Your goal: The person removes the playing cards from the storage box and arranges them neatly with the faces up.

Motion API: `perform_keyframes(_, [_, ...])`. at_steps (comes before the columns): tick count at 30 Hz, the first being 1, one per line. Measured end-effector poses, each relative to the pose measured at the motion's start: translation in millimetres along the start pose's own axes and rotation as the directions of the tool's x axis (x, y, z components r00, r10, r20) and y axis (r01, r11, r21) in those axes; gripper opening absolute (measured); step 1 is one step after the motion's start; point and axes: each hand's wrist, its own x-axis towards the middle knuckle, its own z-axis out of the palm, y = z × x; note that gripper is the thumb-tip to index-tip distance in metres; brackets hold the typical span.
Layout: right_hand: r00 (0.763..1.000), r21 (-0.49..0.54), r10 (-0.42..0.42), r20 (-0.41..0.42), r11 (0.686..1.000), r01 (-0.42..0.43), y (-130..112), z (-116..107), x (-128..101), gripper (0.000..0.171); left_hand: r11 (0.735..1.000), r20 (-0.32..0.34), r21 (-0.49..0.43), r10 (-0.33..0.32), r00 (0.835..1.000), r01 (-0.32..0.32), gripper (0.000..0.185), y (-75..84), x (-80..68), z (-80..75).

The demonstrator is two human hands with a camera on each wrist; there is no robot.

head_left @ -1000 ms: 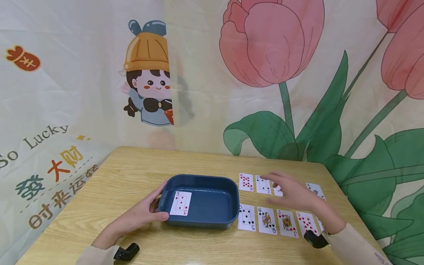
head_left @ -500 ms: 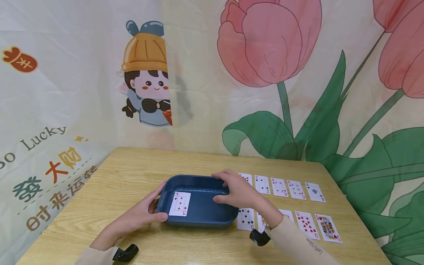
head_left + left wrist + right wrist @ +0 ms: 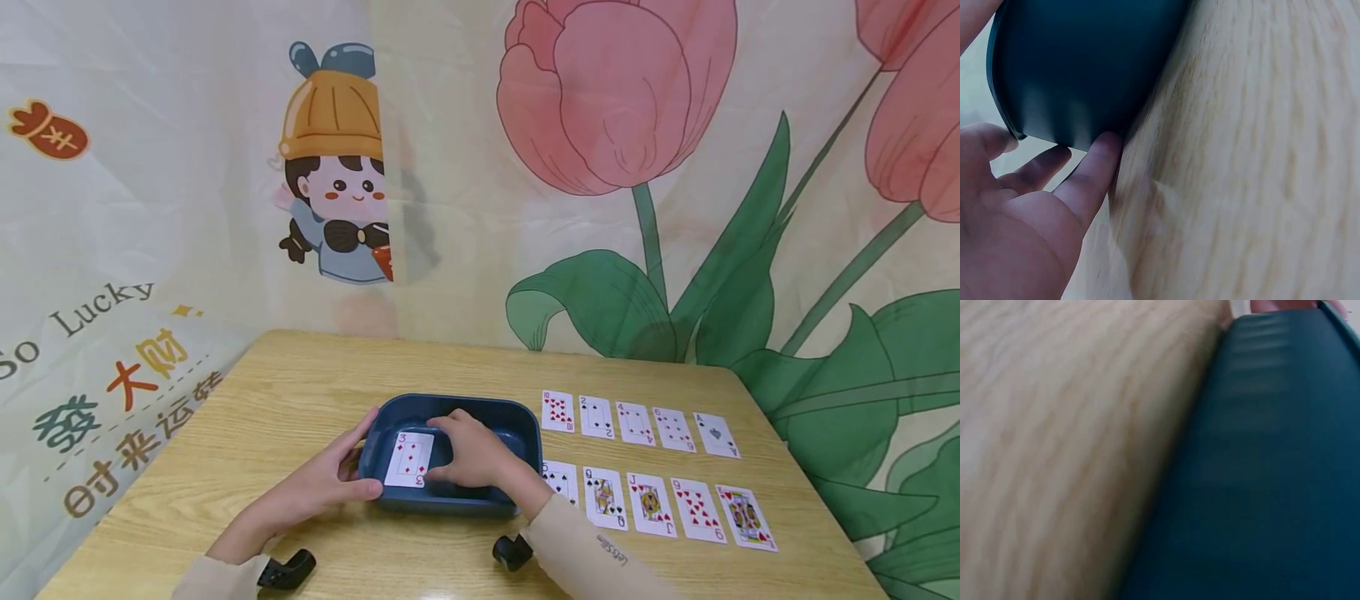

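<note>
While my left hand (image 3: 330, 483) steadies the blue tray (image 3: 517, 417) from the side, my right hand (image 3: 468, 454) is down inside it, on the 3 of diamonds (image 3: 408, 458). Left grip: fingers relaxed & fairly straight, thumb up by the rim, fingertips (image 3: 1100, 153) touching the tray's outer wall low down, near where it meets the worktop (image 3: 300, 375). Nothing pinched there, it just braces the tray. Right grip: fingers curled over the card's right edge, thumb side toward the card's far end; can't tell from the head view if the card is properly pinched or only touched, & the right wrist view shows just tray wall (image 3: 1272, 475) & wood grain, no fingers. The card lies face up on the tray floor, at the tray's left end, w/ its long side running away from me.

The tray sits about mid-worktop, a bit left of centre. Right of it, two rows of face-up cards lie on the wood. Far row: 10 of hearts (image 3: 557, 412), 2 of spades (image 3: 596, 417), 4 of diamonds (image 3: 634, 422), 6 of diamonds (image 3: 673, 429), ace of spades (image 3: 716, 435). Near row: a spade card (image 3: 561, 482) partly behind my right forearm, then queen (image 3: 603, 498), jack (image 3: 650, 504), 9 of hearts (image 3: 697, 509), king (image 3: 745, 517). The cards are apart from each other; near row starts just beside the tray.
</note>
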Motion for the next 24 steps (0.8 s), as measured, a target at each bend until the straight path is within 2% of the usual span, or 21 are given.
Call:
perform_keyframes(15, [0.995,-0.165,0.1,-0.006,0.981,-0.1,-19.2,23.2,16.0,0.09,0.999,0.028,-0.034,0.01,1.0,-0.009,0.103,0.3,0.1,-0.3])
perform_keyframes(24, [0.992,-0.126,0.122,-0.013,0.984,-0.122,-20.2,25.0,19.5,0.079,1.0,0.021,-0.014,-0.013,1.0,0.014,0.102,1.5,0.5,-0.5])
